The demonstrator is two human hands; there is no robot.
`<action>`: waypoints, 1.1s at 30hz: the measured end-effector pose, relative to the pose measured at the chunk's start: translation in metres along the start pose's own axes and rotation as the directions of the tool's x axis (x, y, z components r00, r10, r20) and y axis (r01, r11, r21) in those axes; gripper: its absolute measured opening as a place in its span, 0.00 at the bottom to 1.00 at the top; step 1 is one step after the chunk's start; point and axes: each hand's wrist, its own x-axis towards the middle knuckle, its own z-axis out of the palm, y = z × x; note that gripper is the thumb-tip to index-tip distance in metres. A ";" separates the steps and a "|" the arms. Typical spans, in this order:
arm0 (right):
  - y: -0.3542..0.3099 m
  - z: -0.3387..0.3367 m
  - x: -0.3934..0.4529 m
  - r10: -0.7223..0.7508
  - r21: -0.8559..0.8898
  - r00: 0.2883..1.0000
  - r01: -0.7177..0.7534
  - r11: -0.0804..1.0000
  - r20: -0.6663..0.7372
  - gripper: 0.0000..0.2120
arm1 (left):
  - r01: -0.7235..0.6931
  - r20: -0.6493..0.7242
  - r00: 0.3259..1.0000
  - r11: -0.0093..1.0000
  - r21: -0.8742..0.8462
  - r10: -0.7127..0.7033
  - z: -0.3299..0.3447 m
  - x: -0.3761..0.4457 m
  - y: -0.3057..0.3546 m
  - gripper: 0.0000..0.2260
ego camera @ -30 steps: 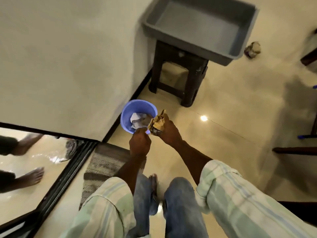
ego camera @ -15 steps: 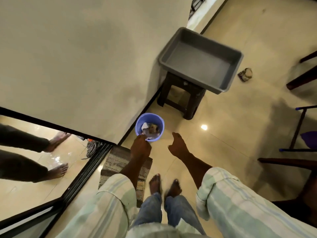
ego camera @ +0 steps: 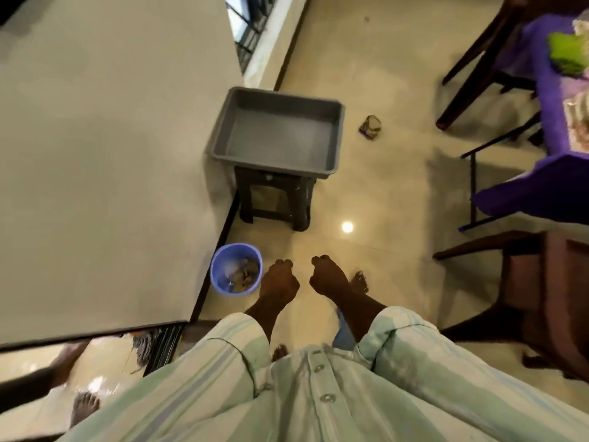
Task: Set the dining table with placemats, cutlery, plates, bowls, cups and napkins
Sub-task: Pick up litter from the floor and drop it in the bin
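The bench (ego camera: 554, 100), draped in a purple cloth, shows only at the right edge of the view, with a green crumpled thing (ego camera: 569, 57) lying on it near its far end; what else lies there is too blurred to tell. Dark wooden chairs (ego camera: 538, 301) stand against its near and far sides.

Both hands hang in front of the person over the floor (ego camera: 392, 173), well apart from the bench. The left hand (ego camera: 279, 282) and the right hand (ego camera: 328, 277) each have their fingers curled in, and neither holds anything.

Just beside the left hand, a small blue bucket (ego camera: 220, 266) sits on the floor against the foot of the wall (ego camera: 111, 154), with crumpled paper scraps (ego camera: 243, 272) inside. Beyond it a grey tub (ego camera: 336, 135) rests on a dark stool (ego camera: 274, 199), also beside the wall. A small crumpled wrapper (ego camera: 370, 126) lies on the floor to the right of the tub, apart from it.
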 end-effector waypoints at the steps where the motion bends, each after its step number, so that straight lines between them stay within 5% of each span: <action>1: 0.014 -0.015 0.011 0.008 0.003 1.000 -0.008 1.000 -0.020 0.20 | -0.018 0.020 1.000 1.000 -0.004 0.018 -0.003 0.016 0.020 0.17; 16: 0.217 -0.330 0.143 0.158 -0.015 0.963 -0.166 0.986 -0.219 0.12 | -0.262 -0.035 0.964 0.965 -0.004 0.262 -0.061 0.238 0.346 0.19; 33: 0.289 -0.558 0.424 0.189 -0.018 0.976 -0.192 0.981 -0.106 0.19 | -0.143 0.163 0.980 0.978 0.154 0.118 -0.145 0.576 0.482 0.20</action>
